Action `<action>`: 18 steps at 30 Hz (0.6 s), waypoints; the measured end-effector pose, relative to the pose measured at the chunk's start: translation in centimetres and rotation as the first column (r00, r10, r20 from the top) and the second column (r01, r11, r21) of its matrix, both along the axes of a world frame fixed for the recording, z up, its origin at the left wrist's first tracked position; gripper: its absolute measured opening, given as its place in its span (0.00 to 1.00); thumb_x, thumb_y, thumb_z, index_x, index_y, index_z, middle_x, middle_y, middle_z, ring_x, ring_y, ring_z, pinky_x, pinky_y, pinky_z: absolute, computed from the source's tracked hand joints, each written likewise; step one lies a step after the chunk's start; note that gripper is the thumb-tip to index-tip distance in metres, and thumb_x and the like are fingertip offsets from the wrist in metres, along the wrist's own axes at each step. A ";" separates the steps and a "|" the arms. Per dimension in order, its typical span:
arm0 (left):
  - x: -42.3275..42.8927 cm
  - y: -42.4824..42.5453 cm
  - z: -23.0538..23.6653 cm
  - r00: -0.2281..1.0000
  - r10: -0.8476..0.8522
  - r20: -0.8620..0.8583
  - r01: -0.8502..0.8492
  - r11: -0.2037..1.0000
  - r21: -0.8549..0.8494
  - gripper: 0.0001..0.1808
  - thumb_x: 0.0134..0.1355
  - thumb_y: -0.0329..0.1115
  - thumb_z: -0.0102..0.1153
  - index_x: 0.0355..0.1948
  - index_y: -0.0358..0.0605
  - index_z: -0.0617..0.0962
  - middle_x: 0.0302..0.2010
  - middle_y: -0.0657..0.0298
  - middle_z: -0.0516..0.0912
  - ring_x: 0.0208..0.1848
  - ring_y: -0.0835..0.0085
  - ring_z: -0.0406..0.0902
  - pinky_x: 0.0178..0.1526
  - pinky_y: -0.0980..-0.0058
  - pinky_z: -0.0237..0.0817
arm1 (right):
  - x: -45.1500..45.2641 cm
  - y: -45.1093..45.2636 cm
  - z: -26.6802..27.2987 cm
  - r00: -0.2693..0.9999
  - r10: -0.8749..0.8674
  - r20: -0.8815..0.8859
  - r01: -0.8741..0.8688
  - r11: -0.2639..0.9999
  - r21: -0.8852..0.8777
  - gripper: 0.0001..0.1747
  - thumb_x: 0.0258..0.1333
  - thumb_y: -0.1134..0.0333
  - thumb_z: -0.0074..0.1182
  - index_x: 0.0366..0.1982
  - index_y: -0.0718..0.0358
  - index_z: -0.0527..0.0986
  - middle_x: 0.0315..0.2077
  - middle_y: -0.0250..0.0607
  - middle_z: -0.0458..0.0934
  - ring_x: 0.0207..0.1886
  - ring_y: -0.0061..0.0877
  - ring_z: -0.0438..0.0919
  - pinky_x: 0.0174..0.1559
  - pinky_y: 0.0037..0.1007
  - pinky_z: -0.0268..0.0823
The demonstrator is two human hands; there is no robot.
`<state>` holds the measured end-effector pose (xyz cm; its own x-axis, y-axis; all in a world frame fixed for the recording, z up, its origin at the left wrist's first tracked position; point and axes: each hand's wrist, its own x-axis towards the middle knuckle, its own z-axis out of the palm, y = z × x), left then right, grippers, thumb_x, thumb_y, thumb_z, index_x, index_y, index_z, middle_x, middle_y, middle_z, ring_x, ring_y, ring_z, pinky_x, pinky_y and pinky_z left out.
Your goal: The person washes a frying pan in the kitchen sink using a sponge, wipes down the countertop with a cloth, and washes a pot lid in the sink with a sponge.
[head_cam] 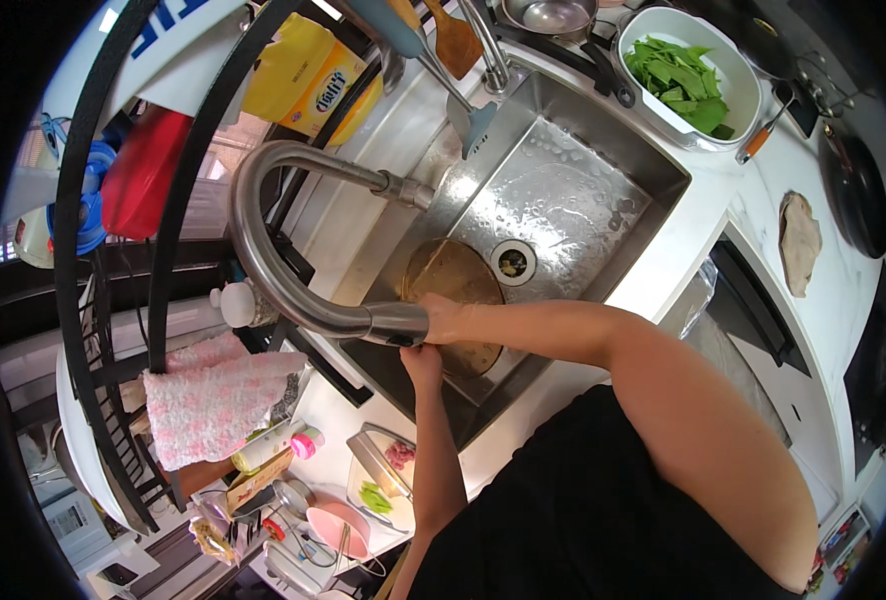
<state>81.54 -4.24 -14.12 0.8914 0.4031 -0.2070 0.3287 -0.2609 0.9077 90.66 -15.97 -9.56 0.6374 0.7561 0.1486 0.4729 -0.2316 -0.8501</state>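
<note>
My right hand [447,319] reaches over the stainless steel sink [563,195], partly behind the spray head of the curved metal faucet [402,324]. Close against it, under the spray head, is my left hand [422,364]. The faucet hides the fingers of both, so I cannot tell whether they hold anything. Below the hands a round amber-brown vessel [450,266], seemingly see-through, sits in the sink; my right forearm crosses over it. Beside it, the drain [513,262] holds scraps in its strainer. Water drops wet the sink floor.
A white basin of green leaves [675,90] stands past the sink's far right corner. Grey and wooden utensils [443,82] hang over the sink. A black rack [162,247] bears a pink-white towel [218,397]. A cleaver [379,461] lies on a board with cut food.
</note>
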 end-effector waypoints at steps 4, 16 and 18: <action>-0.2 0.0 0.6 0.998 0.004 -0.060 -0.011 0.994 -0.110 0.16 0.55 0.21 0.43 0.45 0.31 0.72 0.42 0.54 0.78 0.44 0.67 0.76 0.46 0.73 0.67 | 3.8 0.4 -2.9 0.911 -0.138 0.388 0.231 0.951 -0.205 0.15 0.46 0.66 0.48 0.39 0.59 0.69 0.35 0.46 0.74 0.37 0.38 0.76 0.35 0.36 0.70; 0.5 -0.6 3.2 0.965 -0.247 -0.088 0.243 0.968 -0.057 0.26 0.44 0.17 0.41 0.48 0.37 0.70 0.39 0.60 0.75 0.39 0.73 0.72 0.39 0.78 0.65 | 2.2 1.0 -4.2 0.992 -0.035 0.120 0.048 0.993 -0.110 0.11 0.47 0.62 0.47 0.30 0.61 0.72 0.24 0.50 0.76 0.32 0.44 0.77 0.29 0.40 0.69; 1.3 -0.2 0.6 0.982 -0.191 -0.008 0.189 0.975 -0.115 0.24 0.45 0.18 0.42 0.47 0.38 0.71 0.38 0.61 0.75 0.39 0.74 0.72 0.39 0.78 0.65 | 1.3 2.3 -5.5 0.977 0.075 0.200 -0.075 0.997 -0.008 0.13 0.47 0.60 0.48 0.31 0.63 0.73 0.23 0.52 0.75 0.32 0.45 0.76 0.32 0.41 0.68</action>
